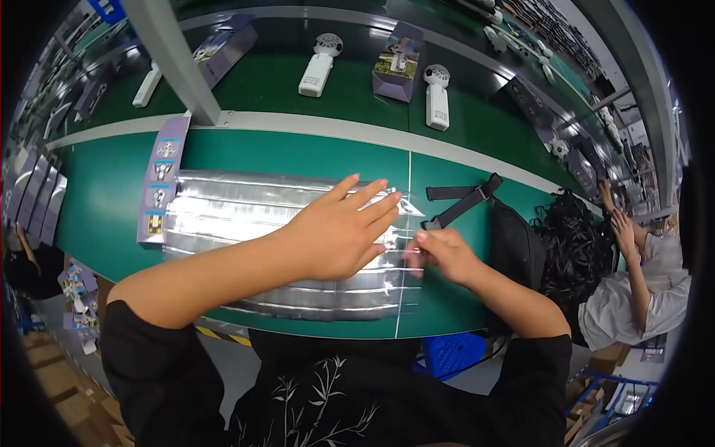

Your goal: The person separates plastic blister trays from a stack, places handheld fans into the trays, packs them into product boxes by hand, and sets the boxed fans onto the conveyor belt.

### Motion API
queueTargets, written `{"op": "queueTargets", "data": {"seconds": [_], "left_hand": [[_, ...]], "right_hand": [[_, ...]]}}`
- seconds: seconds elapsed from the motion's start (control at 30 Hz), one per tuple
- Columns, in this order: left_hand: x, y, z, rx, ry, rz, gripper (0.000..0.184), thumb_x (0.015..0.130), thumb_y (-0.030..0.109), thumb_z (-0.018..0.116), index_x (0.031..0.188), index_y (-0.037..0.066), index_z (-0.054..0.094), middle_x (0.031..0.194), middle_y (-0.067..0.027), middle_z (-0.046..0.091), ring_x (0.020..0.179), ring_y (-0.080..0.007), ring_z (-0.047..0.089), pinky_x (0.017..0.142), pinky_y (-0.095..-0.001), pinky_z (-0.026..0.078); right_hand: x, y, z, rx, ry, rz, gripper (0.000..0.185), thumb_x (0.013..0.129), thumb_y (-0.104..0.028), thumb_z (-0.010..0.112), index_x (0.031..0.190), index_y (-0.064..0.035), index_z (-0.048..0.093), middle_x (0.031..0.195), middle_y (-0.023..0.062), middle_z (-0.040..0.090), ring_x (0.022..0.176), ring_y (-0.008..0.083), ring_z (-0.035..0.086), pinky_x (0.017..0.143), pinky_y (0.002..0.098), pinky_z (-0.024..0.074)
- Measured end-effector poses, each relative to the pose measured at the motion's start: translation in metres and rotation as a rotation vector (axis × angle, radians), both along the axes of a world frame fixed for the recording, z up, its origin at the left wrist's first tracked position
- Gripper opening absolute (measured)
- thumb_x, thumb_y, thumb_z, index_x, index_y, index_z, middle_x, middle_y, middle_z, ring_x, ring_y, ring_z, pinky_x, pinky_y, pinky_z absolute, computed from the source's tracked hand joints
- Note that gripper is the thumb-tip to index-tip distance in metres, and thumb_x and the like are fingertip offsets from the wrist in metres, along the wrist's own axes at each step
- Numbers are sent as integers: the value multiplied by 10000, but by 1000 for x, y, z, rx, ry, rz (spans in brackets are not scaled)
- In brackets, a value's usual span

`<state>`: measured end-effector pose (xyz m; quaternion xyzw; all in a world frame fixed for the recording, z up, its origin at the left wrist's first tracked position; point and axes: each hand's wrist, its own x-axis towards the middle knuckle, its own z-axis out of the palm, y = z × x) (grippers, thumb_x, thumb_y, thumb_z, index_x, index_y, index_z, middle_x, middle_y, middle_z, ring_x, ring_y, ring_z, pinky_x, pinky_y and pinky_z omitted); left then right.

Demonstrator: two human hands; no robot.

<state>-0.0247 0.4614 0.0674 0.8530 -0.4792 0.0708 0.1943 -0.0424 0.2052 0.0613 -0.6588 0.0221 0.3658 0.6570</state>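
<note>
A stack of clear, shiny plastic film strips (238, 195) lies across the green table, its loose ends toward the right. My left hand (342, 231) rests flat on top of the film with its fingers spread. Beside the right ends of the strips is my right hand (450, 257), thumb toward the film edge; its other fingers are smeared by motion, so I cannot see whether they grip a strip. A purple printed box (159, 186) lies at the left end of the film, touching or overlapping it.
Beyond the metal rail, a dark green line carries white handheld fans (318, 74) with football-patterned heads and purple boxes (398, 63). A black strap (465, 205) and black bag (515, 242) lie at right, near another person's arm (631, 246). Stacked purple boxes (37, 190) stand far left.
</note>
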Motion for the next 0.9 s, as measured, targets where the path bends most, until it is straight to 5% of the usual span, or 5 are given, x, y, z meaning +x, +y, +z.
{"op": "queueTargets", "data": {"seconds": [0.27, 0.57, 0.67, 0.8, 0.9], "left_hand": [[56, -5, 28, 79, 176, 45, 400, 884, 332, 609, 1118, 8, 633, 1348, -214, 503, 1222, -376, 501, 1062, -497, 378], [269, -109, -18, 22, 345, 839, 800, 740, 430, 659, 1414, 68, 426, 1441, -254, 363, 1257, -459, 454, 1006, -479, 443], [273, -108, -23, 12, 469, 864, 804, 729, 348, 643, 1442, 76, 391, 1497, -267, 298, 1292, -439, 428, 1027, -490, 418], [249, -88, -3, 180, 303, 779, 801, 732, 285, 609, 1460, 75, 350, 1470, -263, 331, 1269, -439, 450, 1012, -493, 425], [224, -75, -3, 230, 535, 618, 792, 734, 270, 607, 1455, 72, 349, 1441, -266, 358, 1243, -439, 475, 991, -509, 433]], "right_hand": [[142, -70, 43, -532, -717, -475, 411, 906, -361, 554, 613, -72, 554, 548, -13, 491, 453, 93, 442, 439, 274, 313], [331, -41, -13, -356, -163, -42, 321, 862, -301, 561, 983, -34, 692, 791, 151, 672, 683, 267, 643, 691, 398, 516], [345, -51, -12, -1073, -1298, 617, 327, 807, -197, 599, 1102, -66, 650, 971, 162, 681, 915, 305, 647, 864, 425, 499], [329, -83, -15, -1220, -1719, 1016, 423, 709, -101, 651, 1127, -45, 612, 1096, 161, 641, 1072, 355, 563, 1005, 440, 402], [297, -118, -3, -1534, -1047, 1002, 450, 694, -211, 701, 1105, -46, 619, 1131, 153, 617, 1128, 337, 533, 1049, 441, 343]]}}
